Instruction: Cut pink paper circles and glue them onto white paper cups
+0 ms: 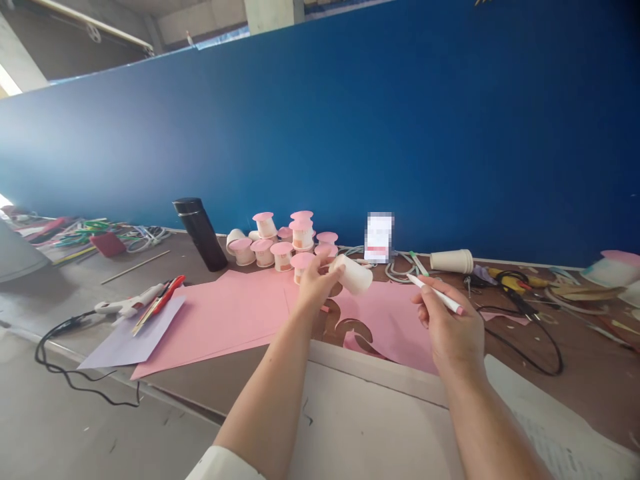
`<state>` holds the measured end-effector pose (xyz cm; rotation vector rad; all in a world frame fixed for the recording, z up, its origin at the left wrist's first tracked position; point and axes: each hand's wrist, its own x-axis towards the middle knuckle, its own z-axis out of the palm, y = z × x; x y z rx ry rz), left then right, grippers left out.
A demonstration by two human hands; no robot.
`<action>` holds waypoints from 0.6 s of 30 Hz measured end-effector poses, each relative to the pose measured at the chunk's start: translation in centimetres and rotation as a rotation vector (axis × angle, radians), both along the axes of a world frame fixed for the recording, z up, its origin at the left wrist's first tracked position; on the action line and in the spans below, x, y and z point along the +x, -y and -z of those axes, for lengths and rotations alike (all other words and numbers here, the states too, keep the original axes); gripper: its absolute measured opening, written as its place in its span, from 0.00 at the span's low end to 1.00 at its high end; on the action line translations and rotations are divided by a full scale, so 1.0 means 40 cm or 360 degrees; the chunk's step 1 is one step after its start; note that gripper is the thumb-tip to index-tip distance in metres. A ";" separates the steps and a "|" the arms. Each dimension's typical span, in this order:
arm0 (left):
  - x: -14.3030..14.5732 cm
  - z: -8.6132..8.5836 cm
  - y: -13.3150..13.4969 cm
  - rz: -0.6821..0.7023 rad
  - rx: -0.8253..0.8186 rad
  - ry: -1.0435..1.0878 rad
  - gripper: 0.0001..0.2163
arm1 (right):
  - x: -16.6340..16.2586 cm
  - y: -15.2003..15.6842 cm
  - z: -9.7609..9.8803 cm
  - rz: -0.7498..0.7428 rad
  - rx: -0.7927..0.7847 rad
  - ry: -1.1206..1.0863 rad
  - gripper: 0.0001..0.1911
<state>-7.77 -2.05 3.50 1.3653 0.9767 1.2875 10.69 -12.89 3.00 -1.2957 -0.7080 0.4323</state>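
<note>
One white round paper cup (354, 275) is clasped in the left hand (317, 281), one slim white pink-ended pen (443, 298) pinched in the right hand (454, 331), both forearms (273, 393) slanting inward; one black cylindrical flask (200, 233) stands left of both hands

Brown table (155, 272), pink paper (220, 320), black bottle (203, 233), pink-topped cups (283, 259), white cup (447, 261) lying sideways

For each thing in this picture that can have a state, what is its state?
White cup: tilted in left hand
White pen: in right hand
Black flask: standing, closed
Pink-topped cups: grouped, some stacked
Right pink sheet: cut along curves
Glue gun: lying down, cord attached
Phone: upright, screen lit
</note>
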 end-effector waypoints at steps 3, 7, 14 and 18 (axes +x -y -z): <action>-0.014 -0.023 0.003 0.0062 -0.0152 0.0529 0.21 | 0.002 -0.007 0.005 0.0005 0.0030 -0.0070 0.22; -0.020 -0.043 0.015 0.0157 -0.0380 0.0903 0.19 | -0.002 -0.007 0.006 -0.0020 0.0040 -0.0100 0.24; -0.019 -0.058 0.033 0.0426 -0.0583 0.1032 0.17 | -0.012 0.003 0.000 -0.0122 -0.0045 -0.0059 0.23; -0.016 -0.049 0.035 0.0499 -0.0640 0.0950 0.17 | -0.023 0.005 -0.002 -0.0257 -0.0088 -0.0003 0.27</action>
